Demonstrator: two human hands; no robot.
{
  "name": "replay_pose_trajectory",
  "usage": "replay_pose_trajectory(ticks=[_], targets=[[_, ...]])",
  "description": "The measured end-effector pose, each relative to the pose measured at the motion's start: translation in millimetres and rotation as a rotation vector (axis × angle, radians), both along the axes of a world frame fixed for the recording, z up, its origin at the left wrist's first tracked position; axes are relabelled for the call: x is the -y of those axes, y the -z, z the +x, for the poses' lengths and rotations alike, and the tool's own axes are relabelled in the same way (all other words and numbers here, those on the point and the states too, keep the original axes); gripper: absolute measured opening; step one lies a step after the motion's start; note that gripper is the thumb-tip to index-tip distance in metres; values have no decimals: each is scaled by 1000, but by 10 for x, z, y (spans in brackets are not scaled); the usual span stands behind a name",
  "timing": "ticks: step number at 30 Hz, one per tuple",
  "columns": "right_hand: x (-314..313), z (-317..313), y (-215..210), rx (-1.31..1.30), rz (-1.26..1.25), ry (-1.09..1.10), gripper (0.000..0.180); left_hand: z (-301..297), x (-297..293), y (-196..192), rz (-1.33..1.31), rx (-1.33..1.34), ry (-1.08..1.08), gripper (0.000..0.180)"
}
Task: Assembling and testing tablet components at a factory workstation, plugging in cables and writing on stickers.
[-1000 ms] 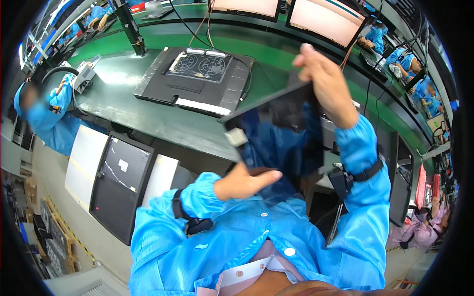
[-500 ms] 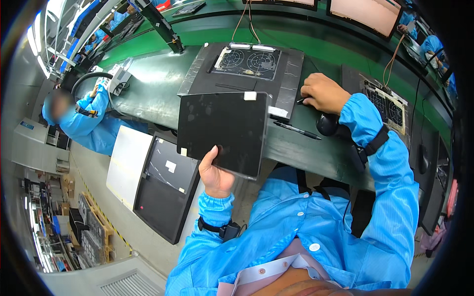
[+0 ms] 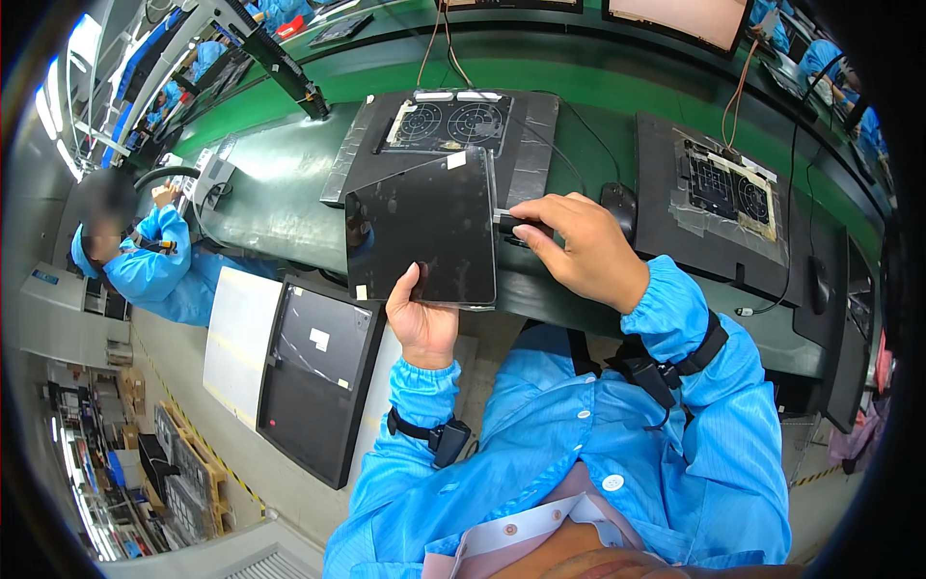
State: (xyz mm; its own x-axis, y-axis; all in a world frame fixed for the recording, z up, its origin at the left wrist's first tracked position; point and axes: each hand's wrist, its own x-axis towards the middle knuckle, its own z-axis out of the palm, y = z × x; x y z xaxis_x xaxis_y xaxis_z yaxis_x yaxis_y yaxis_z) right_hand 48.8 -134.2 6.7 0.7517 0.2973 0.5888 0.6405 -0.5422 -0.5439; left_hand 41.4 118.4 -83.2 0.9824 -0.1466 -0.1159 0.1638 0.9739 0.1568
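— What have you got closest to you?

— My left hand (image 3: 424,323) grips the lower edge of a flat, glossy black rectangular panel (image 3: 422,230), thumb up on its face, the rest of the fingers curled behind. I hold it tilted over the near edge of the dark green workbench (image 3: 280,183). My right hand (image 3: 579,246) is at the panel's right edge, fingertips pinched on a small black plug (image 3: 508,224) right against that side.

— Any labels on it?

— A small white square sticker sits at the panel's top right corner, and a tiny pale tab at its lower left. Below, to my left, a black flat panel (image 3: 313,372) leans beside a white sheet (image 3: 238,338) — it carries a small white rectangular label near its middle.

— And further out?

— Behind the held panel lies a black tray with two round fan grilles (image 3: 449,125), partly hidden by it. A black mouse (image 3: 619,205) sits just beyond my right hand, then a second taped fan tray (image 3: 723,188) to the right. A person in a blue smock (image 3: 145,261) works on my far left.
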Motion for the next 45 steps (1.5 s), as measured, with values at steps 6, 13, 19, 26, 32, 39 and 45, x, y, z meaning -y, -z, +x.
replay_pose_trajectory(ticks=[6,13,19,26,32,39,45], targets=[[6,-30,-8,-11,0,37,19,-51,18,-53,68,-27,-42,21],[89,-23,-42,-57,-54,-13,18,-20,32,-81,114,-12,-24,23],[169,62,-74,-105,-157,-39,19,65,106,-272,279,13,-12,25],[303,176,-59,-275,-108,-67,23,268,134,-431,349,91,121,24],[198,265,-147,211,-381,97,39,774,361,-539,401,18,194,15],[1,514,76,309,-423,115,40,1518,447,-481,382,-16,230,22],[58,720,113,302,-474,155,33,1538,347,-702,425,105,421,42]])
